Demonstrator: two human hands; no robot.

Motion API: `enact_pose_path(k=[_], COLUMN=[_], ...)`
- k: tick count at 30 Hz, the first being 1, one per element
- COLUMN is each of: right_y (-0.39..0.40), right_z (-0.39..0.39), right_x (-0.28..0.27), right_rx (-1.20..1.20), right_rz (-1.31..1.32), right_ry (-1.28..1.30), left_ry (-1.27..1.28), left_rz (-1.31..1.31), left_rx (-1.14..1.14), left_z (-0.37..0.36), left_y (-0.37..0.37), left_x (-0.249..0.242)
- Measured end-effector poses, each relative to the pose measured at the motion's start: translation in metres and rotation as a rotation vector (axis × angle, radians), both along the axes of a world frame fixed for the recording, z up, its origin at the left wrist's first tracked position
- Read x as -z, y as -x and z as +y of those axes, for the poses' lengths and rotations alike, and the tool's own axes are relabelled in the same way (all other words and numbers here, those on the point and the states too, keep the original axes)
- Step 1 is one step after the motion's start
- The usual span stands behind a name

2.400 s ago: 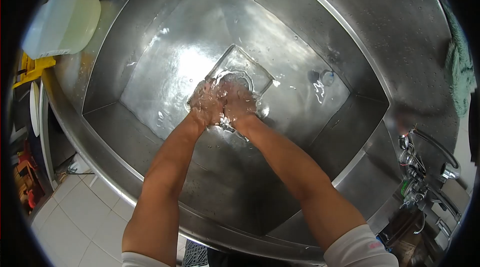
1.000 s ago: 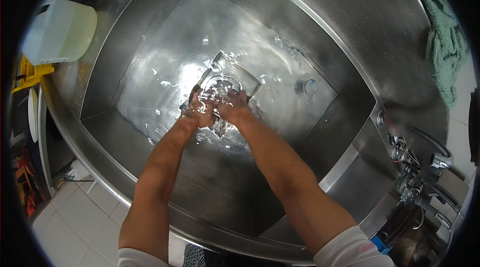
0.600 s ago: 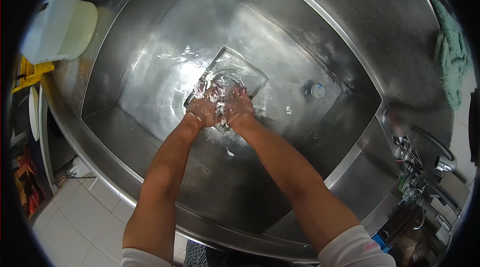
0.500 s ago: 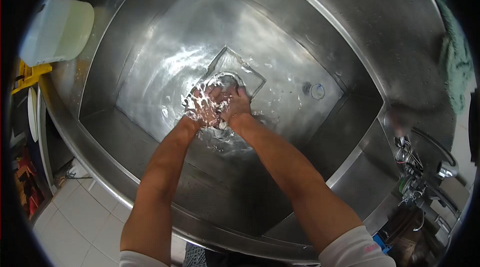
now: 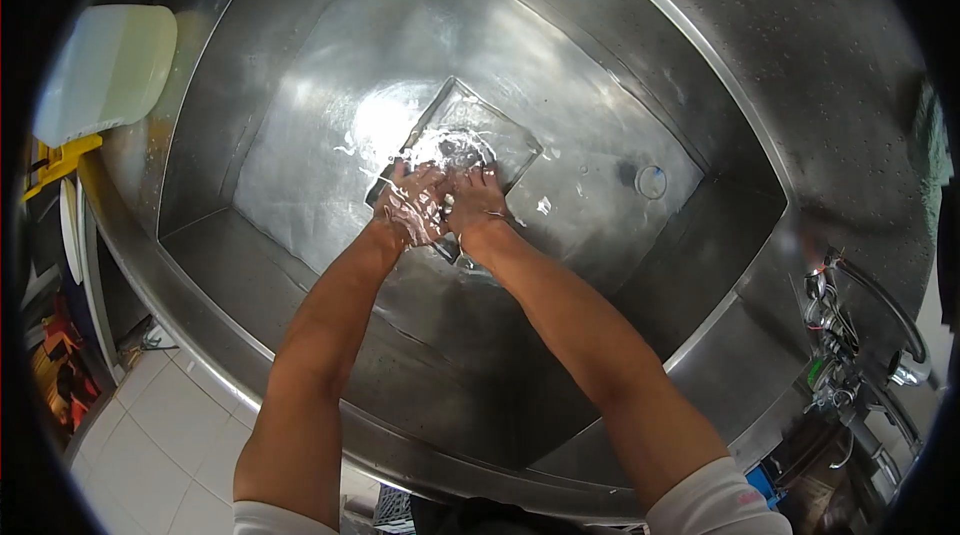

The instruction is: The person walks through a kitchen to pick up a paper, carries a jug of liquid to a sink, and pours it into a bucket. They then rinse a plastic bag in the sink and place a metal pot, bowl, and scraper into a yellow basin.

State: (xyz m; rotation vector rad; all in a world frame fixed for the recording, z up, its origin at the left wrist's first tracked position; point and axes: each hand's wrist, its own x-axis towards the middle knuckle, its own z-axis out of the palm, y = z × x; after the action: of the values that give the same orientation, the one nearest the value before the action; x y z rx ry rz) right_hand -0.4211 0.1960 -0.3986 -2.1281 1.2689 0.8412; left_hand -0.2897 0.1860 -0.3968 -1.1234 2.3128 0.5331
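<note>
My left hand (image 5: 412, 205) and my right hand (image 5: 477, 199) are pressed side by side, low in a deep stainless steel sink (image 5: 300, 55). Running water splashes over both hands and over the square recessed drain (image 5: 470, 130) just beyond the fingertips. The fingers look loosely spread and wet. I see nothing held in either hand, though glare and splashing blur the fingers. Both forearms reach down from the sink's near rim.
A white plastic jug (image 5: 105, 65) stands on the sink's left rim. Tap fittings and hoses (image 5: 850, 335) sit at the right. A round overflow fitting (image 5: 650, 181) marks the sink's right wall. A green cloth (image 5: 935, 160) lies at the right edge. White floor tiles (image 5: 160, 435) show below left.
My hands have kept rubbing together over the drain, shifting only slightly. The splash pattern has changed, and the camera has tilted so the green cloth slid toward the right edge.
</note>
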Motion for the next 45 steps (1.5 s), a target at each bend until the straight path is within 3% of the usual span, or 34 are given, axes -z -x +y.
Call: enact_pose_path(k=[2, 3, 6, 7, 8, 10, 11, 14, 16, 18, 19, 20, 21, 22, 24, 26, 28, 33, 36, 38, 40, 42, 43, 45], right_y=[-0.004, -0.004, -0.001, -0.003, -0.006, -0.010, -0.009, 0.000, 0.006, 0.006, 0.005, 0.006, 0.003, 0.001, -0.002, -0.008, -0.013, -0.006, -0.010, -0.010, -0.008, -0.013, -0.016, -0.020], right_z=[-0.001, -0.001, 0.004, 0.009, 0.007, 0.000, 0.000, -0.008, -0.017, 0.007, 0.019, 0.019, 0.004, 0.003, 0.008, 0.004, 0.005, -0.018, -0.006, -0.002, 0.007, 0.024, 0.024, 0.017], right_x=[0.001, 0.002, -0.009, 0.008, 0.023, 0.029, 0.024, -0.024, -0.043, -0.035, -0.023, -0.024, -0.021, -0.022, -0.021, -0.023, -0.026, -0.072, -0.011, 0.029, 0.073, 0.134, 0.112, 0.083], right_rx=[-0.044, 0.011, 0.082, 0.134, 0.157, 0.170, 0.124, 0.018, -0.189, -0.111, -0.081, -0.050, -0.055, -0.053, 0.070, 0.122, 0.076, 0.270, 0.185, 0.230, 0.514, 1.363, 1.738, 2.118], right_rz=[0.102, 0.089, -0.022, -0.226, -0.258, -0.196, -0.170, -0.104, 0.096, -0.014, -0.051, -0.084, -0.002, -0.001, -0.029, -0.045, 0.060, -0.153, -0.008, -0.101, -0.364, -1.215, -1.511, -1.801], right_ry=[0.000, 0.029, 0.110, 0.073, 0.035, 0.038, 0.093, 0.190, -0.100, -0.057, 0.079, 0.233, -0.064, -0.057, -0.045, -0.027, -0.039, -0.143, -0.048, -0.045, -0.066, -0.434, -0.543, -0.657], left_ry=[0.184, 0.210, 0.135, 0.037, 0.024, 0.022, -0.142, -0.077, 0.046, 0.211, 0.085, 0.092, 0.009, -0.080, -0.097, 0.106, 0.086, -0.010, 0.031, 0.155, -0.129, 0.057, 0.000, -0.065], left_rz=[0.065, 0.177, 0.148, 0.010, 0.119, -0.028, -0.071, -0.142, 0.021, 0.032, 0.167, 0.171, 0.053, -0.067, -0.035, -0.042, -0.053, -0.009, 0.006, 0.149, -0.053, 0.003, 0.052, -0.013], left_rx=[0.102, 0.040, -0.071, -0.036, -0.073, 0.043, 0.005, -0.049, -0.056, 0.051, 0.061, 0.060, -0.002, -0.065, -0.073, 0.005, 0.019, -0.059, -0.037, -0.062, -0.069, -0.100, -0.107, -0.082], left_z=[-0.002, 0.003, 0.009, 0.004, 0.005, 0.004, 0.002, 0.004, 0.012, 0.023, 0.010, 0.007, 0.002, 0.001, 0.009, 0.014, 0.008, 0.010, 0.021, 0.024, 0.007, 0.018, 0.016, 0.013], left_y=[0.005, 0.002, 0.000, 0.010, 0.006, 0.003, 0.001, 0.012, -0.004, -0.012, -0.009, -0.002, 0.005, 0.008, 0.006, 0.011, 0.010, 0.008, -0.004, -0.010, 0.011, 0.007, 0.003, 0.007], left_x=[-0.013, 0.001, 0.007, -0.017, -0.010, -0.017, -0.021, -0.026, 0.005, 0.028, -0.004, -0.005, -0.008, -0.008, -0.004, -0.007, -0.008, -0.018, 0.004, 0.012, -0.035, -0.024, -0.015, -0.027])
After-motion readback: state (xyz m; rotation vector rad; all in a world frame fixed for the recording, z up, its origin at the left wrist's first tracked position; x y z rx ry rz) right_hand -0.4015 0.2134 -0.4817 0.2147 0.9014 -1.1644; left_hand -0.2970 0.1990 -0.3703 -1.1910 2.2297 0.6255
